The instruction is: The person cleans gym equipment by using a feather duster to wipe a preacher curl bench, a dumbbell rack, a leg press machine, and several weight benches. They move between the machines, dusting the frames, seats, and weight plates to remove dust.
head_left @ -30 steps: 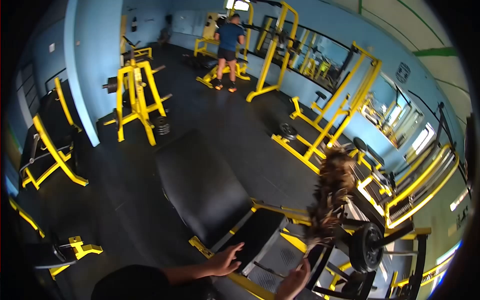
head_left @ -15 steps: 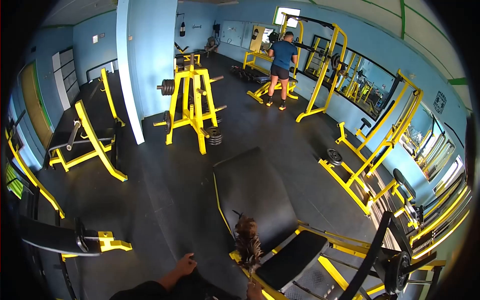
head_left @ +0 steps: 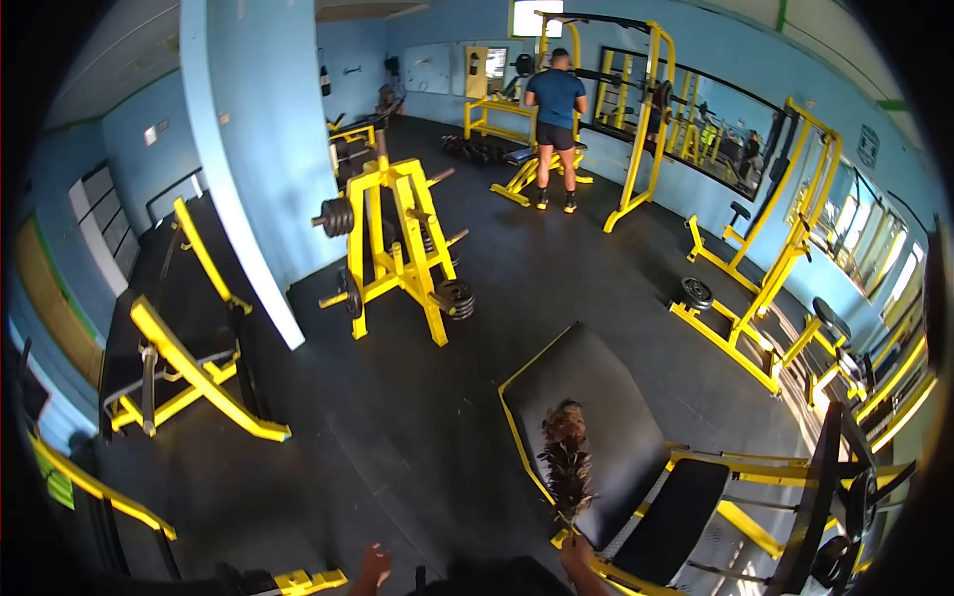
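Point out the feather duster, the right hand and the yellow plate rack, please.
Feather duster [head_left: 567, 465]: head view, middle of its feathers.
Right hand [head_left: 577, 559]: head view, middle of hand.
Yellow plate rack [head_left: 414, 244]: head view, a leg.

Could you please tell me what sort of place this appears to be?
It looks like a gym: a yellow rack carries black weight plates, and a machine with black pads stands in the foreground.

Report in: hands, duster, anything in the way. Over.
Right hand gripping brown feather duster by its handle; left hand seemingly empty. Feathers overlap black padded backrest in view, contact unclear. Blue-shirted person farther off, not in the way.
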A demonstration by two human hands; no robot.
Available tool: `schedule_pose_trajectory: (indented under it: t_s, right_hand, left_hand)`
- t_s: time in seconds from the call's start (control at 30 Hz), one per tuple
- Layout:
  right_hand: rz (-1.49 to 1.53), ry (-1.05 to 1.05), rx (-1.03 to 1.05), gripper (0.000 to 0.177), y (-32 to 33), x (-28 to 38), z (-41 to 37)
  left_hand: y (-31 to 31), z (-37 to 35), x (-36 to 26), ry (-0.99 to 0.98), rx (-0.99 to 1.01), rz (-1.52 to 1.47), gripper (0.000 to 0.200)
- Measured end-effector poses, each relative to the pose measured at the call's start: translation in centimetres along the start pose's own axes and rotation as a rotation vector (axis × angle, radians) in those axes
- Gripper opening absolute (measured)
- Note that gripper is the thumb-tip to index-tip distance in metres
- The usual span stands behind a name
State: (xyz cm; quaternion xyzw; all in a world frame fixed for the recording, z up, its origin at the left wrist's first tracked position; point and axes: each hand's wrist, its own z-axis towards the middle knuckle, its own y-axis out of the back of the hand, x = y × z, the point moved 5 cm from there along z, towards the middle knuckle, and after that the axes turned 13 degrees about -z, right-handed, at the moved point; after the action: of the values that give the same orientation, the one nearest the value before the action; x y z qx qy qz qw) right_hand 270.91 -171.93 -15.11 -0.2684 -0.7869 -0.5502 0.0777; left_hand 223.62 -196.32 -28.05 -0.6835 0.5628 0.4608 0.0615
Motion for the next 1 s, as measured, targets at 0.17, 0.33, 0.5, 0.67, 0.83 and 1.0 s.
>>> schedule_pose_trajectory:
  t_s: [0.17, 0.33, 0.5, 0.67, 0.83, 1.0]
  right_hand:
    - [0.098, -0.028, -0.03, 0.035, -2.9, 6.8, 3.4]
    - [0.186, -0.095, -0.108, 0.038, -4.9, 14.3, 9.5]
    - [0.31, -0.247, -0.162, 0.037, -8.3, 21.1, 18.5]
    - [0.387, -0.318, -0.254, 0.032, -5.7, 28.1, 25.3]
    - [0.454, -0.401, -0.35, 0.027, -3.2, 32.0, 32.0]
    - [0.457, -0.451, -0.452, 0.028, -2.7, 34.4, 39.2]
  left_hand:
    - [-1.3, 8.9, -9.3, -0.058, 0.219, 0.191, 0.057]
    - [-5.0, 17.9, -18.1, 0.226, 0.195, -0.273, 0.061]
    - [-4.0, 25.8, -30.6, -0.439, 0.435, 0.16, 0.068]
    - [0.1, 38.1, -39.4, -0.437, 0.383, 0.193, 0.068]
    - [2.2, 48.1, -47.5, -0.644, 0.248, 0.101, 0.06]
    - [-2.3, 60.2, -53.9, -0.508, 0.373, 0.121, 0.055]
